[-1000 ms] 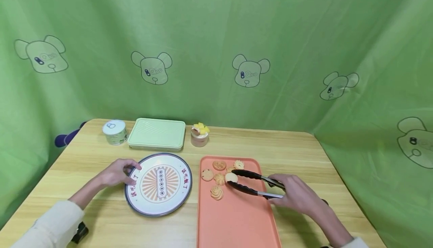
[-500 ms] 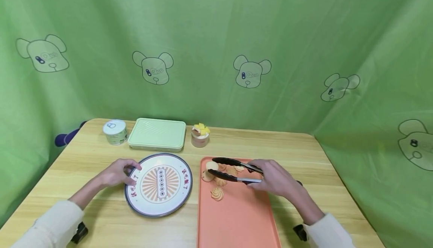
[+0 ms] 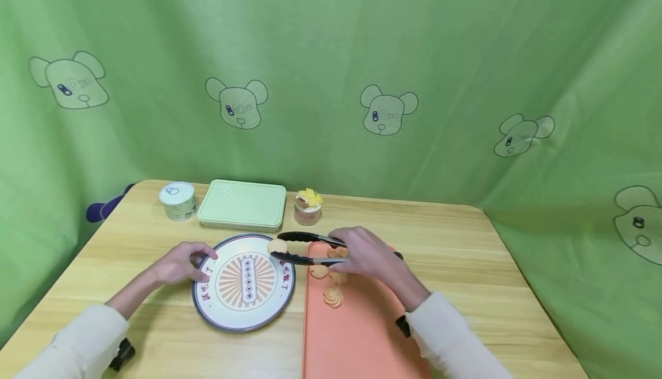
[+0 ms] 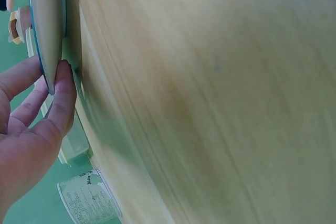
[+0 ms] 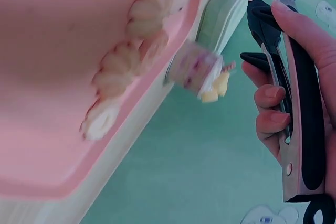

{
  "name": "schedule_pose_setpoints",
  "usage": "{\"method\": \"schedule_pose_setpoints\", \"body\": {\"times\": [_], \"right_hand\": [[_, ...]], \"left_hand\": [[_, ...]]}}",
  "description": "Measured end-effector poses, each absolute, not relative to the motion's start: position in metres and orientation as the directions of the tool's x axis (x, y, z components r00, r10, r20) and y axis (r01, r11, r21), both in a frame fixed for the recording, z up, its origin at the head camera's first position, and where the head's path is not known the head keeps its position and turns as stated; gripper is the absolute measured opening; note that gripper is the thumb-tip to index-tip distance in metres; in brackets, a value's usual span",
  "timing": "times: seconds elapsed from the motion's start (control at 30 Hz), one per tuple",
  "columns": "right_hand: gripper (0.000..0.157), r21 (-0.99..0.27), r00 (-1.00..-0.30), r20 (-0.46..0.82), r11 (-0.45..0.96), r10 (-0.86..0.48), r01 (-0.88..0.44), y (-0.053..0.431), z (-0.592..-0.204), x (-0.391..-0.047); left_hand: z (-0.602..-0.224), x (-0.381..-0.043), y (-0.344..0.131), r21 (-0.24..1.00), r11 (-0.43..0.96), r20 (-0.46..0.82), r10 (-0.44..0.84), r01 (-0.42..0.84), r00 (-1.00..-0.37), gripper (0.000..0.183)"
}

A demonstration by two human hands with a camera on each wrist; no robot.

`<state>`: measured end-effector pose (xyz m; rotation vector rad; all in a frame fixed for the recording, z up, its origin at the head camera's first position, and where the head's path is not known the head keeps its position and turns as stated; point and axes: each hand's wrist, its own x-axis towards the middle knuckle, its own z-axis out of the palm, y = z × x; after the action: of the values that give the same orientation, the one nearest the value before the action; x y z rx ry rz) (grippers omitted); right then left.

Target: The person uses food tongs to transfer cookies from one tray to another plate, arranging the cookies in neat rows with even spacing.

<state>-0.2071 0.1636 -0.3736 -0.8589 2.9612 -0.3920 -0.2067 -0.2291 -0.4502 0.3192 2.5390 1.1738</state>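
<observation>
In the head view my left hand (image 3: 181, 264) pinches the left rim of a round white plate (image 3: 266, 313) with a dark blue edge. The left wrist view shows fingers above and below the raised plate edge (image 4: 48, 40). My right hand (image 3: 364, 255) grips black-tipped metal tongs (image 3: 312, 261). Between the tong tips is a pale round cookie (image 3: 277, 246), over the plate's upper right part. Several other cookies (image 3: 333, 297) lie at the far end of a coral tray (image 3: 362, 339), partly hidden by the right hand.
Along the back of the wooden table (image 3: 414, 215) stand a lidded tub (image 3: 179, 202), a light green box (image 3: 242, 204) and a dessert cup (image 3: 307, 208) with yellow pieces on top. A green curtain (image 3: 320, 34) surrounds the table.
My right hand has carried the tongs and pale cookie left from above the tray to above the plate. The left hand keeps its hold on the plate rim.
</observation>
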Motion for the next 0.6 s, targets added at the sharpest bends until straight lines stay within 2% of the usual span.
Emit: {"method": "schedule_pose_setpoints", "body": {"times": [0.27,0.43,0.6], "right_hand": [[0.061,-0.231,-0.834,0.003,0.811,-0.552,-0.538,0.128,-0.384,-0.215],[0.054,-0.219,-0.821,-0.006,0.802,-0.571,-0.556,0.110,-0.392,-0.219],[0.058,-0.183,-0.827,-0.027,0.816,-0.562,-0.548,0.094,-0.396,-0.224]], "left_hand": [[-0.450,-0.207,-0.229,0.761,0.645,-0.205,0.327,0.059,-0.922,0.047],[-0.450,-0.207,-0.229,0.761,0.647,-0.209,0.321,0.053,-0.924,0.048],[-0.448,-0.206,-0.228,0.767,0.639,-0.208,0.321,0.049,-0.924,0.047]]}}
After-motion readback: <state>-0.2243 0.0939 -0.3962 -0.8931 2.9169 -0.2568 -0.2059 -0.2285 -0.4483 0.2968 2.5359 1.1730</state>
